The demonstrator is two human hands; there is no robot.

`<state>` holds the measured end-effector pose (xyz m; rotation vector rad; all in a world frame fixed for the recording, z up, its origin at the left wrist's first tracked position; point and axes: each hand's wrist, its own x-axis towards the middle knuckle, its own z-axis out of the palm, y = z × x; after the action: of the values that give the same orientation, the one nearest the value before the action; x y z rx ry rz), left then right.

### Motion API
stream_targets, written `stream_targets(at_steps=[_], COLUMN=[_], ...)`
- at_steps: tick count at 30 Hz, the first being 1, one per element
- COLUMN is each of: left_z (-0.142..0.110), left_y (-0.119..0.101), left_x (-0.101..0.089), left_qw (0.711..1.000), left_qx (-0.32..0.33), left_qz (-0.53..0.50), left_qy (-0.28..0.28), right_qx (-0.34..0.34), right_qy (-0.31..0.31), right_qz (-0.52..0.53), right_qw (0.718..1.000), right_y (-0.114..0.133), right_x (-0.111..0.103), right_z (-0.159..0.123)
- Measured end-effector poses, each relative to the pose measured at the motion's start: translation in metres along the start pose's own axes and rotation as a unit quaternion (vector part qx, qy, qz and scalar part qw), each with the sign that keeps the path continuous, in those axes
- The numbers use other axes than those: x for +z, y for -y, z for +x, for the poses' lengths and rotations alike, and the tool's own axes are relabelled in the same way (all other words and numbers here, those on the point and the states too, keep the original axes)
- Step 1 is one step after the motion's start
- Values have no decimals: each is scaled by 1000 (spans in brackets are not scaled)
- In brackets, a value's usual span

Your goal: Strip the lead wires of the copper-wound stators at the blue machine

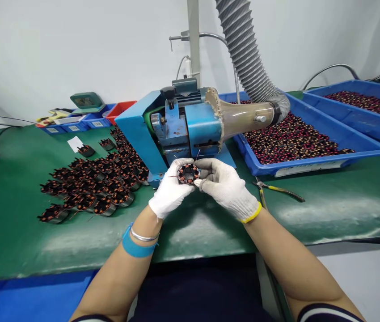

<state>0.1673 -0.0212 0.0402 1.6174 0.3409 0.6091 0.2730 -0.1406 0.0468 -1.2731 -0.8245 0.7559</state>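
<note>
Your left hand (173,185), in a white glove, is curled around one side of a wire-wound ring (188,174) — its fingers partly closed, thumb and fingertips against the rim. Your right hand (225,184), gloved with a yellow cuff edge, pinches the opposite side between bent fingers and thumb, so the ring sits between both hands, its open face turned up toward you. Thin wire ends stick out from it. You hold it just in front of the blue machine (173,129), above the near part of the green tabletop (203,232).

To the left of the machine, a crowd of similar wound rings (96,179) stands on the tabletop, with a white slip of paper (75,144) beside them. Behind those are small blue bins (98,120) and a red bin (120,111). On the machine's right, a brownish funnel (247,118) joins a grey ribbed hose (250,53) that rises toward the top. Farther right, a blue tray (361,150) holds many small dark, pink and tan pieces — another blue tray (352,107) of them lies behind. Yellow-handled pliers (282,191) rest near your right hand.
</note>
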Motion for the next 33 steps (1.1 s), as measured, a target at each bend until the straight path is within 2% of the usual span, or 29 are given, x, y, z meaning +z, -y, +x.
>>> stream_targets(at_steps=[3,5,6,7,9,10,11,12,13,15,16,17,18,19,21,25,27,28,31,33], left_z=[-1,-2,-2,-2,-3,-3,-3,-3,-3,-5,-7,-8,-9,-11,-13,-15,-13,-12,-8,-5], left_y=[-2,-4,-4,-3,-1,0,2,3,4,6,7,7,7,6,6,8,11,12,16,18], left_x=[0,1,1,2,3,4,4,5,6,9,11,13,15,17,19,23,25,26,29,31], left_qw=[1000,1000,999,999,998,998,996,991,984,969,964,959,954,948,938,924,915,912,913,918], left_qx=[-7,-11,-15,-19,-15,1,27,59,94,143,155,164,172,181,196,215,226,227,205,185], left_qz=[12,23,29,36,53,66,85,105,125,160,176,195,217,239,273,299,310,315,313,307], left_qy=[1,2,3,5,0,-12,-32,-58,-85,-120,-125,-122,-113,-102,-86,-100,-124,-136,-163,-172], right_qx=[9,-26,-58,-91,-142,-159,-169,-168,-156,-108,-83,-64,-56,-55,-48,-61,-72,-63,-12,-17], right_qy=[24,23,3,-31,-127,-179,-222,-245,-238,-142,-82,-43,-30,-44,-102,-238,-271,-260,-172,-142], right_qz=[-40,-139,-212,-292,-428,-460,-461,-435,-389,-257,-184,-116,-60,-21,14,92,127,129,107,109], right_qw=[999,990,976,951,883,855,842,850,876,950,976,990,996,997,994,965,951,955,979,984], right_y=[4,6,7,8,10,12,13,13,13,10,8,4,1,-2,-5,-4,-5,-6,-13,-17], right_x=[-2,-5,-7,-10,-17,-21,-25,-29,-31,-29,-25,-20,-14,-9,-3,-14,-21,-22,-9,5], right_z=[-1,-3,-4,-5,-6,-6,-5,-4,-3,0,2,3,4,5,8,17,21,22,20,18])
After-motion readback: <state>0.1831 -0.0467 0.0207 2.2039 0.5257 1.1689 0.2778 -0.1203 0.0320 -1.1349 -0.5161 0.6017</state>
